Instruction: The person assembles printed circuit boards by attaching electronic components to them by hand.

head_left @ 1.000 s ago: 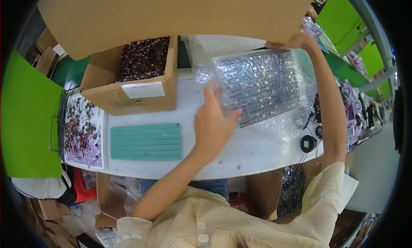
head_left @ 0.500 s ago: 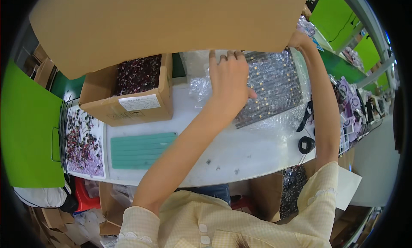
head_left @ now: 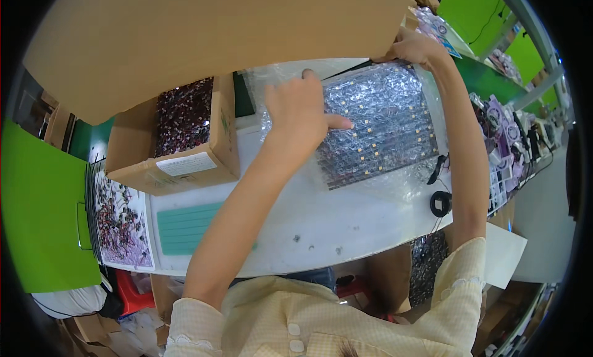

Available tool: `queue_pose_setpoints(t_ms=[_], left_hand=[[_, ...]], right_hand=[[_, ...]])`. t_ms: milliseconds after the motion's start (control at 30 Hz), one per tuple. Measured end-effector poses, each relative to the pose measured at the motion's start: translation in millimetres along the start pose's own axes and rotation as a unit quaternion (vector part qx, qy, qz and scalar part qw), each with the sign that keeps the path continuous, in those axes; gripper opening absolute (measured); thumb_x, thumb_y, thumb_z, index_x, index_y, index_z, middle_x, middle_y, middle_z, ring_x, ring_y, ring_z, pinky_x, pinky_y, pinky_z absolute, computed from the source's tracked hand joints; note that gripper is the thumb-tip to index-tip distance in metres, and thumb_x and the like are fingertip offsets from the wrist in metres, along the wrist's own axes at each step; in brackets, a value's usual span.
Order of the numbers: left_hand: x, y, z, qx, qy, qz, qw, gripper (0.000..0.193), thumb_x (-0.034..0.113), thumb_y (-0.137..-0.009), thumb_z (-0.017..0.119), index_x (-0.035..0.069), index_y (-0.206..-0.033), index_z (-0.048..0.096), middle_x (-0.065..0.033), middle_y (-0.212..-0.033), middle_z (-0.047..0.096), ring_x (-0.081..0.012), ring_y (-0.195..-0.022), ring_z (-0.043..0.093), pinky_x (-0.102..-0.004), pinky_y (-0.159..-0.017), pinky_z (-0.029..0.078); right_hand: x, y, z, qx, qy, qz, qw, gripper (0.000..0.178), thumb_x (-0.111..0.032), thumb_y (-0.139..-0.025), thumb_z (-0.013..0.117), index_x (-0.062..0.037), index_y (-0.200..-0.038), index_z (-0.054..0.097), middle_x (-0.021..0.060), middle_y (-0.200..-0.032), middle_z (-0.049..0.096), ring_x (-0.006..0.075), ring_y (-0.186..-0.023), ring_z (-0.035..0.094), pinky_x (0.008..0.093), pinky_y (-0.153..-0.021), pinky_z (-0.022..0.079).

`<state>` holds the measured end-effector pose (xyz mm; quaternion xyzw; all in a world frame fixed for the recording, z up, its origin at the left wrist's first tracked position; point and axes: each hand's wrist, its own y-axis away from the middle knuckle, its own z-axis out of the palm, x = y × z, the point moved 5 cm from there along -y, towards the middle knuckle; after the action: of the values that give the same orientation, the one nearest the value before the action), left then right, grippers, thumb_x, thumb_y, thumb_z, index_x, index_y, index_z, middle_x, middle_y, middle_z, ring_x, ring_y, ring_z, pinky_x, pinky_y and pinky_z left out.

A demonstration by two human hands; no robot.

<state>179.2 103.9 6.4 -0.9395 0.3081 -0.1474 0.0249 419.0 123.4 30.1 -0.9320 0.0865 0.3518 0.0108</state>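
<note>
A bubble-wrapped pack [head_left: 383,134] of dark strips dotted with small yellowish squares lies flat at the right of the white table. My left hand [head_left: 298,110] rests at the pack's left edge, palm down, its thumb stretched over the wrap and its fingers apart; the fingertips are blurred. At the pack's far right corner, my right hand [head_left: 415,49] has its fingers bent round the edge of the bubble wrap, partly behind a large tan panel [head_left: 216,29]. That panel hides the far part of the table.
An open cardboard box [head_left: 191,165] of small dark red parts stands left. Nearer are green strips [head_left: 185,227] and a white tray [head_left: 143,224] of wired parts. A black ring-shaped part [head_left: 440,204] sits by the right edge. A carton [head_left: 395,277] of dark pieces stands below.
My left hand has moved left off the middle of the pack to its left edge. The pack now shows more fully, and my right hand has shifted slightly left along its far edge.
</note>
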Motion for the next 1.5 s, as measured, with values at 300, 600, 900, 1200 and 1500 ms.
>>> queue_pose_setpoints(t_ms=[300,600,900,1200,1500], left_hand=[[-24.5,23.1,-18.1,0.021,0.221,0.115,0.968,0.056,0.030,-0.062,0.084,-0.001,-0.101,0.059,-0.0179,-0.092,0.063,-0.0337,-0.088,0.060,-0.0431,-0.077,0.046],[6.0,65.9,-10.1,0.275,0.039,0.145,0.950,0.072,0.035,-0.059,0.085,0.001,-0.111,0.049,-0.0193,-0.112,0.063,-0.0349,-0.110,0.059,-0.0447,-0.106,0.034],[19.3,27.5,-15.6,0.121,-0.096,0.097,0.983,0.057,0.047,-0.056,0.080,0.002,-0.087,0.065,-0.0151,-0.068,0.065,-0.0336,-0.066,0.065,-0.0453,-0.108,0.027],[-3.0,8.0,-0.2,0.131,-0.041,0.124,0.983,0.079,0.062,-0.051,0.078,-0.001,-0.096,0.064,-0.0160,-0.101,0.062,-0.0292,-0.108,0.056,-0.0407,-0.080,0.049],[20.8,11.4,-4.7,0.061,-0.029,0.117,0.991,0.097,0.053,-0.046,0.086,-0.011,-0.110,0.053,-0.0199,-0.110,0.059,-0.0335,-0.112,0.052,-0.0425,-0.089,0.045]], right_hand=[[-0.2,12.8,-9.9,0.001,-0.062,-0.044,0.997,0.021,-0.007,-0.074,0.068,-0.0006,-0.093,0.074,0.0086,-0.086,0.071,0.0133,-0.076,0.064,0.0251,-0.076,0.049],[9.7,7.3,-14.3,-0.024,-0.069,-0.072,0.995,0.023,-0.007,-0.074,0.069,-0.0012,-0.097,0.073,0.0076,-0.086,0.071,0.0107,-0.076,0.063,0.0246,-0.078,0.048],[-3.9,15.5,-7.4,-0.002,0.000,-0.066,0.998,0.022,-0.009,-0.076,0.070,-0.0003,-0.095,0.073,0.0061,-0.084,0.071,0.0112,-0.074,0.062,0.0245,-0.073,0.048],[10.7,18.1,2.8,-0.004,-0.074,-0.037,0.997,0.022,-0.004,-0.074,0.072,0.0017,-0.096,0.072,0.0076,-0.087,0.071,0.0109,-0.075,0.064,0.0240,-0.075,0.049],[10.5,15.3,0.0,-0.010,-0.091,-0.051,0.995,0.020,-0.003,-0.078,0.068,0.0017,-0.097,0.072,0.0081,-0.089,0.071,0.0107,-0.077,0.064,0.0221,-0.077,0.049]])
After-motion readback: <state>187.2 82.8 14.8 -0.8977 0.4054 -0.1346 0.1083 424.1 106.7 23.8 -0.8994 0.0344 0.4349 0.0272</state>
